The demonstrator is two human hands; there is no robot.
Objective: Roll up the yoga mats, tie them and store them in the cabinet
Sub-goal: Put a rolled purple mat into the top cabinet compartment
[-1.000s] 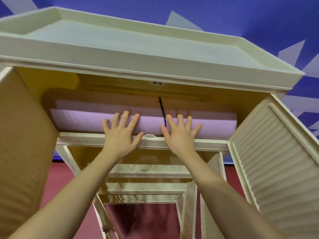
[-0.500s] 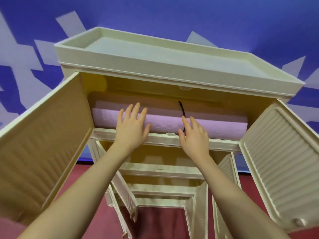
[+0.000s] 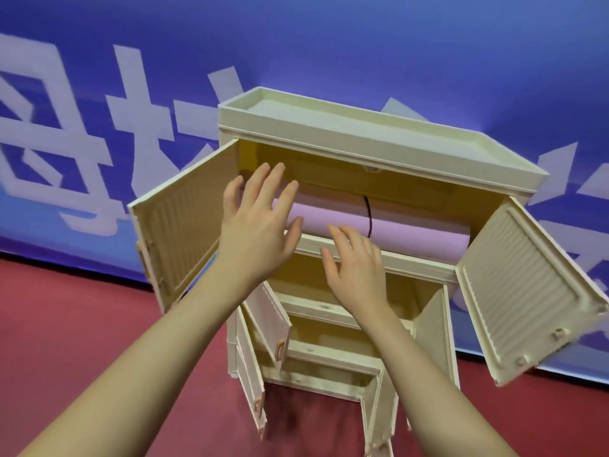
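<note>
storage is the step in hand: two rolled purple yoga mats [image 3: 412, 237] lie side by side in the top compartment of the cream cabinet [image 3: 379, 150], the front one bound by one black tie [image 3: 368, 216]. the left hand [image 3: 260, 225] and right hand [image 3: 356, 268] hover before the shelf edge, fingers spread and relaxed, grasping nothing. judging from this, the next move calls for swinging shut the two top doors, left door [image 3: 178, 232] and right door [image 3: 527, 285]. lower doors also hang open; their count is unclear.
</note>
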